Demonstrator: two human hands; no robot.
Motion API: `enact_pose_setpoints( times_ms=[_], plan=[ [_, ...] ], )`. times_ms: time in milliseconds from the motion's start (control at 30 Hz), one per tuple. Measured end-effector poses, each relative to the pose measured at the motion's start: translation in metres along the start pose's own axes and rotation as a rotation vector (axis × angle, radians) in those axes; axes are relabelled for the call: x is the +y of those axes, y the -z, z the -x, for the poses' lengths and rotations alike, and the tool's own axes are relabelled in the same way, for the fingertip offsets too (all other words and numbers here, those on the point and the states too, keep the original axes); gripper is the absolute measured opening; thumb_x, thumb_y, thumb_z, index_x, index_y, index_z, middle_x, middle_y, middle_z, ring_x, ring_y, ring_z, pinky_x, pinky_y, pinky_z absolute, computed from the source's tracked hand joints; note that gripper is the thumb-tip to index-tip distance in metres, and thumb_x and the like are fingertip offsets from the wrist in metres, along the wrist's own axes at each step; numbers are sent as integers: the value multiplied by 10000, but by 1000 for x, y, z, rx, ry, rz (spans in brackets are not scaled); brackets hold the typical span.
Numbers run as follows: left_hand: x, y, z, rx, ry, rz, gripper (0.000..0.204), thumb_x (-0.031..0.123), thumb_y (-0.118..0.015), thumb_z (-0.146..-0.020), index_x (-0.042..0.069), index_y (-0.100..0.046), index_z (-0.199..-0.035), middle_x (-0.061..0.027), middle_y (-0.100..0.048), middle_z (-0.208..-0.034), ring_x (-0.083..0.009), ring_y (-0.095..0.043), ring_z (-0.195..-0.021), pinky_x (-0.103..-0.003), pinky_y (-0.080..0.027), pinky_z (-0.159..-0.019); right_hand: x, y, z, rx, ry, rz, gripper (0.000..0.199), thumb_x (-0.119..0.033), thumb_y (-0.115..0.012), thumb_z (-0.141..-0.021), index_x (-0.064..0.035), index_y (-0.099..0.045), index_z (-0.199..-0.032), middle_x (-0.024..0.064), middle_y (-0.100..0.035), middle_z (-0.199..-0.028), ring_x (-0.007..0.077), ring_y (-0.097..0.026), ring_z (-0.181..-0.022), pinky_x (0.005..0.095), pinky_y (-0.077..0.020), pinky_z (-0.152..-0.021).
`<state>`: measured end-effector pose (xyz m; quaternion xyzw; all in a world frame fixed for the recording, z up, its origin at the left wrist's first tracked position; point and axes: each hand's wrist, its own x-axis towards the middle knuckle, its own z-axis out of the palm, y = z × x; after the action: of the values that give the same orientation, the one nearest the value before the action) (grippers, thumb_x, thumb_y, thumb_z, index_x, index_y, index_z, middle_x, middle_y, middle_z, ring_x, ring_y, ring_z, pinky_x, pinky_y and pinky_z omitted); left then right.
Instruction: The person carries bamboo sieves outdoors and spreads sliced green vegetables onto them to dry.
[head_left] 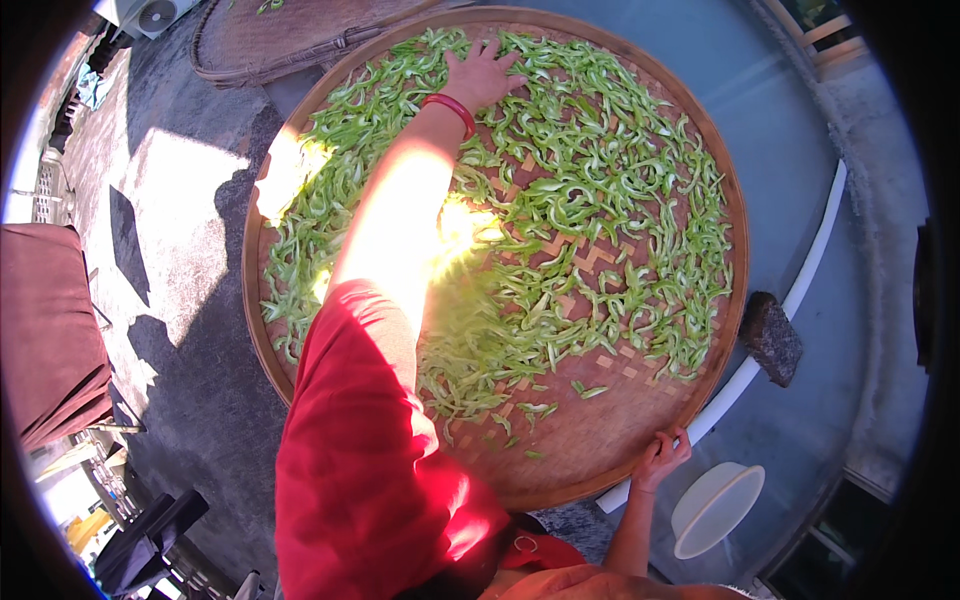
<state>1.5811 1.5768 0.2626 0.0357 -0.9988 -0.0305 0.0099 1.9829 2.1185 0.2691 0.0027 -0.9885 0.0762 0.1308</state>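
Note:
A large round woven bamboo tray [560,455] with a raised wooden rim carries many thin, curved slices of a green vegetable [590,200]. My left hand [482,78], with a red bangle at its wrist, lies palm down among the slices near the far rim. Its fingers are spread, and nothing shows in its grasp. At the near right edge, my right hand [662,458] grips the tray's rim, fingers bent over it. My left arm in a red sleeve crosses the tray and hides some slices. Strong sunlight washes out part of the forearm.
Beyond the tray at upper left lies another woven tray [270,40]. A white basin [716,510] stands at lower right. A dark brick-like block [772,338] sits by a white pipe [815,250]. At far left is a brown cloth-covered object [50,335].

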Motion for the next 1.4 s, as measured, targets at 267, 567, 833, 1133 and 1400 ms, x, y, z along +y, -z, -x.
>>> enact_pose_setpoints(
  times_ms=[267, 567, 833, 1133, 1400],
  plan=[
    [0, -6, 29, 225, 148, 25, 680, 606, -364, -875, 220, -256, -1425, -103, -190, -1489, -335, -136, -1375, -668, -137, -1018, 1, -2, -1, -1, 26, -45, 146, -1, -519, -723, -46, -627, -811, 118, -491, -1112, 319, -412, -1053, 422, -335, -905],
    [-104, 6, 257, 108, 263, -170, 722, 483, -581, -800, 118, -348, -1377, -197, -255, -1436, -393, -211, -1333, -532, -274, -1027, 9, -6, 5, -2, -6, -26, 115, -77, -533, -782, -51, -633, -833, 120, -489, -1156, 317, -419, -1088, 424, -328, -923],
    [-64, 60, 387, 25, -124, 448, 606, 282, -600, -824, 57, -377, -1340, -160, -364, -1370, -304, -368, -1243, -441, -338, -1019, 6, -3, 2, -2, 2, 8, 122, -95, -540, -790, -60, -637, -856, 124, -494, -1153, 316, -434, -1090, 424, -332, -921],
    [-12, 17, 365, 195, -9, 91, 544, 249, -709, -744, 149, -522, -1245, -142, -441, -1302, -375, -340, -1250, -491, -321, -1022, 6, -5, -1, 46, 27, -91, 142, -20, -545, -732, -62, -646, -822, 111, -507, -1128, 308, -422, -1052, 406, -335, -909],
    [161, 9, 387, -154, -263, 211, 687, 402, -733, -633, 227, -517, -1261, -117, -193, -1478, -402, -108, -1362, -751, -117, -955, 10, -13, 3, 119, -7, -191, 144, -27, -554, -717, -72, -648, -817, 98, -519, -1118, 303, -412, -1067, 401, -323, -919]
  ],
)
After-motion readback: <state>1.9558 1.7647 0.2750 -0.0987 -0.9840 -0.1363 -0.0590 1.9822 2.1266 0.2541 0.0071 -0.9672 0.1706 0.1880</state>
